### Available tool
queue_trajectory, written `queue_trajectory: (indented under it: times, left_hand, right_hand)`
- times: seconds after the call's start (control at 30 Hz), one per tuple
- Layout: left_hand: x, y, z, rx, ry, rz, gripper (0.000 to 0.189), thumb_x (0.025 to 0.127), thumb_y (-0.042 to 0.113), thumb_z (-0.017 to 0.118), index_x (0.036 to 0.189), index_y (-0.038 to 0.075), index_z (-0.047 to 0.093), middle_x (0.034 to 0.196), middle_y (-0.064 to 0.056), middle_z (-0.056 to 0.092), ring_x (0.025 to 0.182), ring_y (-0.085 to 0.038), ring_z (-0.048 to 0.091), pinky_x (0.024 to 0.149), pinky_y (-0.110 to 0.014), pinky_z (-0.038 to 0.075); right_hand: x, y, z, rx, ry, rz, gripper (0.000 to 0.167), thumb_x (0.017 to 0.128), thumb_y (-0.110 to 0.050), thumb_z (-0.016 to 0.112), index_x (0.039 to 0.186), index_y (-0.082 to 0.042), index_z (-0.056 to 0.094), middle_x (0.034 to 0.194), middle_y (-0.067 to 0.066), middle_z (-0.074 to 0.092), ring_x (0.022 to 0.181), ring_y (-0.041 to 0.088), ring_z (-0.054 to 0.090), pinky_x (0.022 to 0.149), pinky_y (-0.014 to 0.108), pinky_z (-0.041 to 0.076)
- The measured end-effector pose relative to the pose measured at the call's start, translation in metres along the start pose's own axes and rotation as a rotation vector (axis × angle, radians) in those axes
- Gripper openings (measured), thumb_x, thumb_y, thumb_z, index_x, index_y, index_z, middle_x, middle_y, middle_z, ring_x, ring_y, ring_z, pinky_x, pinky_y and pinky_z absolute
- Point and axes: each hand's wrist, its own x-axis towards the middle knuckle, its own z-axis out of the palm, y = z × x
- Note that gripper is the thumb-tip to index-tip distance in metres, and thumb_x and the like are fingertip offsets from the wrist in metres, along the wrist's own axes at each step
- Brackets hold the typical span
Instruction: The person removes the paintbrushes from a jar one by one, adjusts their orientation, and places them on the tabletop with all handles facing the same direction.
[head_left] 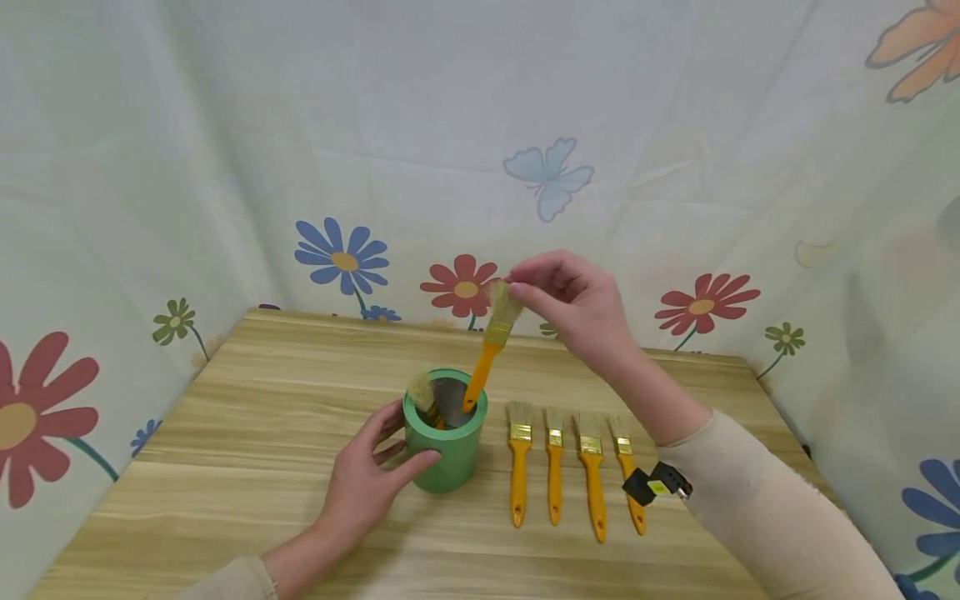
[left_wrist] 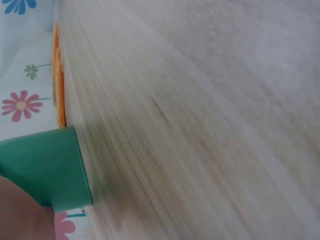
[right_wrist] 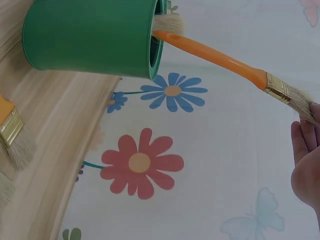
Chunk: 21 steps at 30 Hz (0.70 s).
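Observation:
A green cup (head_left: 447, 458) stands on the table, and my left hand (head_left: 367, 475) grips its side, thumb at the front and fingers round the left. Inside it one paintbrush leans with pale bristles (head_left: 421, 390) above the rim. My right hand (head_left: 573, 308) pinches another paintbrush (head_left: 484, 367) by its bristle tips. That brush hangs slanted, handle down, with the orange handle end at the cup's mouth. In the right wrist view, the handle tip (right_wrist: 162, 35) overlaps the rim. The left wrist view shows the cup's wall (left_wrist: 45, 165) close to the left hand.
Several paintbrushes with orange handles (head_left: 554, 483) lie in a row on the wooden table (head_left: 300, 375), right of the cup, bristles pointing away. A black strap with a buckle (head_left: 658, 483) shows by the right sleeve. A flowered cloth (head_left: 420, 100) hangs behind the table.

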Motion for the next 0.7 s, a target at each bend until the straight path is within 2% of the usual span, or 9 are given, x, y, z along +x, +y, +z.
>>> queue_trajectory:
  times: [0.33,0.5,0.7]
  left_hand:
    - [0.000,0.003,-0.001,-0.026,-0.006,0.001,0.078,0.083,0.028,0.095,0.150,0.018,0.058,0.149,-0.004,0.063,0.138,-0.028,0.060,0.107,-0.038,0.060]
    - [0.000,0.003,-0.001,-0.030,-0.004,-0.003,0.078,0.083,0.027,0.095,0.150,0.018,0.057,0.148,-0.004,0.063,0.138,-0.028,0.060,0.107,-0.037,0.060]
    - [0.000,0.002,-0.001,-0.029,-0.003,-0.007,0.078,0.083,0.028,0.096,0.150,0.018,0.058,0.149,-0.004,0.063,0.138,-0.028,0.060,0.107,-0.037,0.060]
  right_hand:
    - [-0.003,-0.006,-0.032,0.090,0.115,0.078,0.016,0.098,0.002,0.076,0.111,-0.006,0.077,0.103,0.001,0.079,0.091,0.017,0.073,0.087,0.023,0.065]
    - [-0.007,-0.006,-0.048,0.144,0.160,0.125,0.016,0.097,0.004,0.076,0.110,-0.005,0.077,0.101,0.002,0.079,0.092,0.016,0.073,0.091,0.023,0.064]
    - [-0.014,-0.001,-0.067,0.163,0.167,0.161,0.016,0.096,0.003,0.078,0.111,-0.002,0.077,0.100,0.001,0.079,0.095,0.014,0.074,0.095,0.021,0.062]
